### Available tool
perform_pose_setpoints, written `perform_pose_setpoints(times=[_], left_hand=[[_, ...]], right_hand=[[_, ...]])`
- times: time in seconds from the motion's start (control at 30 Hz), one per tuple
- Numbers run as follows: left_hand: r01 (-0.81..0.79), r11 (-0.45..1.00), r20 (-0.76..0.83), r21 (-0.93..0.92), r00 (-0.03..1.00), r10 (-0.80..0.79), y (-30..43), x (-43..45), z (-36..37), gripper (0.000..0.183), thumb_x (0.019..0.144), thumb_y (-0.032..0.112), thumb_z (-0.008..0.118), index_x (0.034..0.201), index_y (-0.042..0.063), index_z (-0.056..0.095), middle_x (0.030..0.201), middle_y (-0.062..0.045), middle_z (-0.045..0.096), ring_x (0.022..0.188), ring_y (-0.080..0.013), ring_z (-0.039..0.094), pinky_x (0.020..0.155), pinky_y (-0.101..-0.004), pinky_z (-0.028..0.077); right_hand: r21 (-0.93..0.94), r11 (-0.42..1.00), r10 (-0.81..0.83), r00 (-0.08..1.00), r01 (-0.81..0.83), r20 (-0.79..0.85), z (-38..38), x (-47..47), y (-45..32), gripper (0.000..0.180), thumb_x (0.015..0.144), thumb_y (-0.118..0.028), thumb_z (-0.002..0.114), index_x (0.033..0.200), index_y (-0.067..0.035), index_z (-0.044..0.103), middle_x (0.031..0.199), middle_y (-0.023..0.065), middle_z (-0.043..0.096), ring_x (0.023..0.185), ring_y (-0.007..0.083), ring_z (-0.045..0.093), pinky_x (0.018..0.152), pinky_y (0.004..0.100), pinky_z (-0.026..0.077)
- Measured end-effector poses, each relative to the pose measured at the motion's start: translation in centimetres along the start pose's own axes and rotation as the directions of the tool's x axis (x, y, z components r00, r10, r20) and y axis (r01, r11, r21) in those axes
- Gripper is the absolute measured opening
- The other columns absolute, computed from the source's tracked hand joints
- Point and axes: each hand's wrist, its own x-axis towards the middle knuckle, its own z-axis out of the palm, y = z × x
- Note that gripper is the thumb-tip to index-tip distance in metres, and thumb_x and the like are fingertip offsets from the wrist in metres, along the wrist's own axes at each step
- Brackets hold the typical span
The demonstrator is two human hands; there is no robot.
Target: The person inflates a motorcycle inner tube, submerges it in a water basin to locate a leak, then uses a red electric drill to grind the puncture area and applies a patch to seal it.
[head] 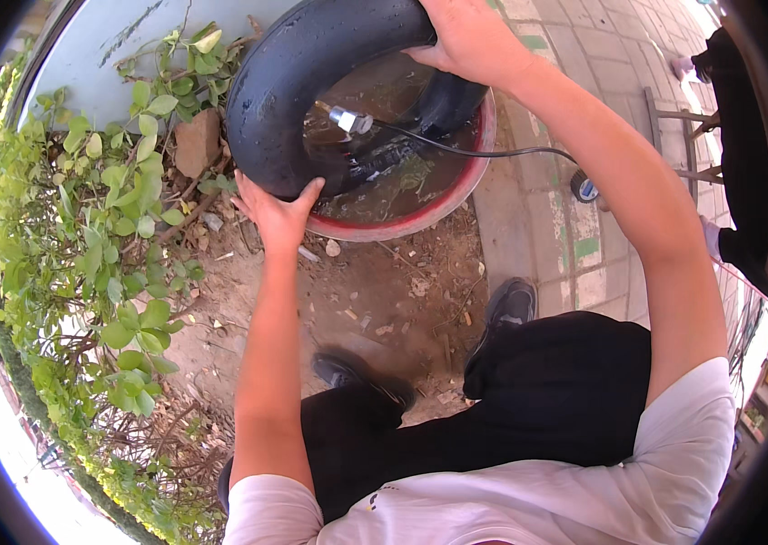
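Observation:
A black rubber inner tube (268, 102), wet on its surface, is tilted in a round red-rimmed basin (424, 221) of murky water. Its far right part dips into the water. My left hand (281, 208) grips the tube's near left edge, thumb on top. Around the tube's upper right side my right hand (469, 41) is closed, with some fingers hidden. A metal air chuck (351, 121) sits at the brass valve stem inside the ring. From it a black hose (465, 150) runs right over the basin rim and passes behind my right forearm, near a round gauge (584, 187).
Leafy shrubs (118, 238) and a broken brick (197, 143) lie left of the basin. Littered soil (384, 293) is before my feet, with brick paving (602, 272) to the right. A person in black trousers (741, 157) is beside a wooden stool (683, 136) at the far right.

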Motion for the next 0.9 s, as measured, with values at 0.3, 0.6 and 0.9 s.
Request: perform_pose_setpoints(times=[0.3,0.6,0.9], left_hand=[[0.034,0.987,0.063,-0.158,0.998,-0.024,0.5,3.8,-1.9,0.112,0.062,0.043,0.097,0.149,-0.002,0.042,0.148,-0.026,0.049,0.141,-0.0453,0.043,0.124,-0.059,0.018],[0.141,0.861,0.08,-0.488,0.99,-0.116,3.3,6.5,-1.5,0.103,0.077,0.035,0.093,0.149,-0.01,0.034,0.14,-0.026,0.058,0.125,-0.0293,0.061,0.108,-0.0397,0.048],[0.076,0.769,0.07,-0.634,0.997,-0.042,0.9,6.7,0.6,0.094,0.084,0.031,0.09,0.15,-0.008,0.035,0.139,-0.018,0.059,0.127,-0.024,0.059,0.11,-0.0365,0.046]], right_hand=[[0.136,0.991,0.027,0.991,-0.009,-0.134,1.0,0.9,1.1,0.094,0.072,-0.013,0.086,0.151,-0.003,0.036,0.134,0.0278,0.05,0.124,0.0491,0.053,0.106,0.0506,0.047],[0.072,0.988,0.151,0.967,-0.139,-0.204,1.4,1.1,4.6,0.096,0.071,-0.019,0.086,0.151,-0.005,0.036,0.133,0.0308,0.055,0.123,0.0496,0.056,0.105,0.052,0.047],[0.115,0.973,0.217,0.959,-0.199,-0.184,2.4,1.1,5.8,0.09,0.073,-0.02,0.084,0.149,-0.001,0.04,0.134,0.0279,0.059,0.127,0.0408,0.058,0.108,0.0477,0.045]])
